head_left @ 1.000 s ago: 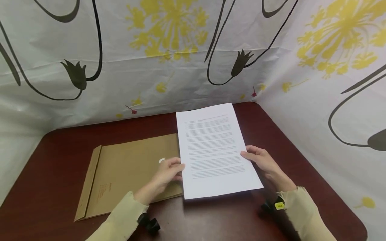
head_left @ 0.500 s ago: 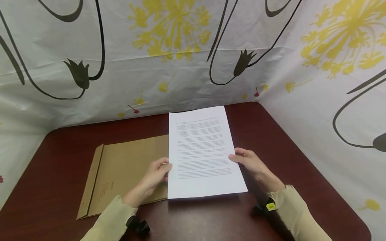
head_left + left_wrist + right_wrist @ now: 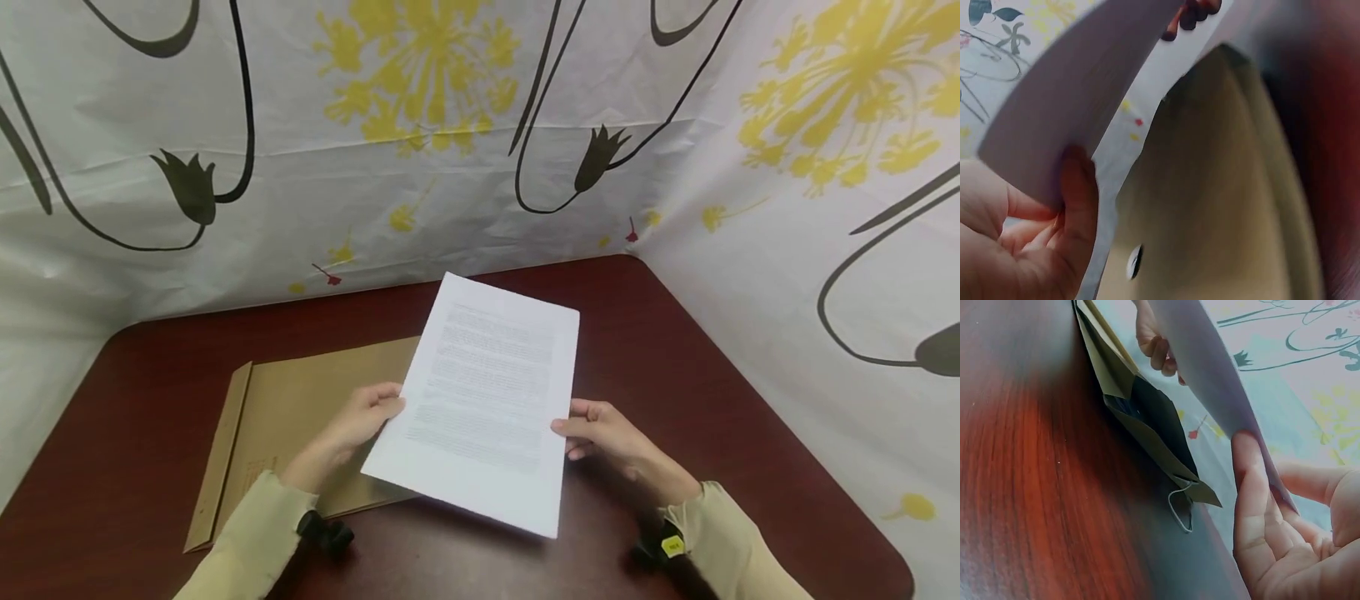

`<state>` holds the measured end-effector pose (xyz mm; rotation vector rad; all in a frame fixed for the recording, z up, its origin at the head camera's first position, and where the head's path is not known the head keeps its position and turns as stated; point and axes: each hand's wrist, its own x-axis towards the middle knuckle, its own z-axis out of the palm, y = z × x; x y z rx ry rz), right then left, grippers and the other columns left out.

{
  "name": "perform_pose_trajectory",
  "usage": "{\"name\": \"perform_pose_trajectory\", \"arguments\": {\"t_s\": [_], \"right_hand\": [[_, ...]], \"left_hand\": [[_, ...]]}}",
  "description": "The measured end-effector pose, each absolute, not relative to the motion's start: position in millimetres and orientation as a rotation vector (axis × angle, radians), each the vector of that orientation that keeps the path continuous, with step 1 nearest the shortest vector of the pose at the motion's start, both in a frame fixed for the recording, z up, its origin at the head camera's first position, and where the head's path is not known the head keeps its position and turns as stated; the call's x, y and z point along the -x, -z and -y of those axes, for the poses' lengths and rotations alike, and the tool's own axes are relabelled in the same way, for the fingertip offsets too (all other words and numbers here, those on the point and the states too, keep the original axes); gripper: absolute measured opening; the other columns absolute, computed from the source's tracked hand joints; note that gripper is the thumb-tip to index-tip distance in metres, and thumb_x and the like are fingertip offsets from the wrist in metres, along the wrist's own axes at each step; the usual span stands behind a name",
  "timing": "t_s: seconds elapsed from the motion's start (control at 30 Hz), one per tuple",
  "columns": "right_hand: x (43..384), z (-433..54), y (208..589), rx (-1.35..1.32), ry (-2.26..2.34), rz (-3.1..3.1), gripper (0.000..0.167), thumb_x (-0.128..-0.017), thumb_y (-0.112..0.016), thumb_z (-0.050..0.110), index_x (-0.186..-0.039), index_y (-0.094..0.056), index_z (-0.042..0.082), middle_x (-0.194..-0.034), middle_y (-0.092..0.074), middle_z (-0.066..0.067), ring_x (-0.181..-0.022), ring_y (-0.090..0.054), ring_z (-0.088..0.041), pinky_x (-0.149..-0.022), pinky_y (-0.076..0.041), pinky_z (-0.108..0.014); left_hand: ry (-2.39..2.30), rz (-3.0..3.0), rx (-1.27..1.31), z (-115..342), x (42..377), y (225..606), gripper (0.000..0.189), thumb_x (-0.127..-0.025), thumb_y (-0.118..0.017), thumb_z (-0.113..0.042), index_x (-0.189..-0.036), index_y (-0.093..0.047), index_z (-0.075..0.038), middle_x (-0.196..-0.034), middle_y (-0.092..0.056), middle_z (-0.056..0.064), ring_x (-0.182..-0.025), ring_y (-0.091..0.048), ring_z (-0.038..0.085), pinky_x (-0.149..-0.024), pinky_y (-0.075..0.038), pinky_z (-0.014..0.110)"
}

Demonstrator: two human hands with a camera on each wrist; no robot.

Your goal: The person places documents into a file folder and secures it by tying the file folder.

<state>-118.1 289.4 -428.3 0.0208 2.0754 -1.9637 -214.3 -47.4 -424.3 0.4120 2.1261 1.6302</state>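
Note:
Both hands hold a printed sheet of paper (image 3: pixel 480 392), or a thin stack of such sheets, above the table. My left hand (image 3: pixel 363 421) pinches its left edge, thumb on top and fingers beneath. On the opposite edge my right hand (image 3: pixel 611 437) pinches it the same way. The sheet tilts, its near edge slanting down to the right. Below and to the left lies a brown paper document envelope (image 3: pixel 315 417), partly covered by the sheet and left hand. In the right wrist view the envelope's (image 3: pixel 1147 425) end gapes, with a string loop (image 3: pixel 1179 509) hanging from it.
The dark red wooden table (image 3: pixel 675 375) has rounded corners. A white flower-printed cloth (image 3: pixel 420 183) hangs along its back and right side. Black straps with small devices sit on both wrists, below the sleeves (image 3: pixel 255 533).
Both hands have carried the paper to the left, over more of the envelope. It has turned clockwise, its near edge now slanting down to the right. The envelope stays on the table.

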Motion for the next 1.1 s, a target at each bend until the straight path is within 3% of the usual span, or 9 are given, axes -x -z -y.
{"name": "perform_pose_trajectory", "arguments": {"t_s": [0.2, 0.4, 0.83, 1.1], "right_hand": [[118.1, -295.7, 422.6, -0.176, 2.076, -2.133, 0.037, -0.091, -0.061, 0.016, -0.117, -0.053, -0.008, -0.083, -0.068, 0.001, -0.067, -0.062, -0.011, -0.060, -0.052, -0.025], [117.1, -310.0, 420.6, -0.356, 2.110, -2.245, 0.045, -0.092, -0.060, 0.025, -0.122, -0.050, -0.006, -0.089, -0.069, 0.003, -0.075, -0.066, -0.013, -0.063, -0.052, -0.027], [114.4, -326.5, 422.7, -0.191, 1.912, -2.251, 0.036, -0.091, -0.061, 0.022, -0.112, -0.060, -0.008, -0.087, -0.070, -0.006, -0.072, -0.067, -0.019, -0.063, -0.053, -0.029], [111.3, -329.3, 424.7, -0.175, 1.892, -2.264, 0.040, -0.092, -0.059, 0.023, -0.117, -0.057, -0.009, -0.089, -0.070, -0.005, -0.074, -0.067, -0.019, -0.066, -0.053, -0.029]], "left_hand": [[-1.546, -1.977, -0.565, 61.5, 225.3, 423.4, 0.027, -0.094, -0.047, -0.006, -0.112, -0.054, 0.013, -0.085, -0.066, 0.006, -0.067, -0.061, 0.013, -0.058, -0.051, 0.028], [-1.442, -1.846, -0.652, 71.3, 233.9, 424.0, 0.027, -0.093, -0.049, -0.007, -0.110, -0.054, 0.013, -0.086, -0.067, 0.005, -0.069, -0.063, 0.013, -0.059, -0.051, 0.026], [-1.324, -1.759, -0.691, 75.0, 240.1, 420.8, 0.028, -0.093, -0.050, -0.007, -0.113, -0.055, 0.012, -0.093, -0.067, 0.008, -0.073, -0.065, 0.014, -0.062, -0.052, 0.025], [-1.385, -1.812, -0.633, 71.8, 239.3, 420.9, 0.033, -0.095, -0.051, -0.011, -0.120, -0.054, 0.010, -0.094, -0.066, 0.007, -0.072, -0.064, 0.014, -0.060, -0.052, 0.027]]}}
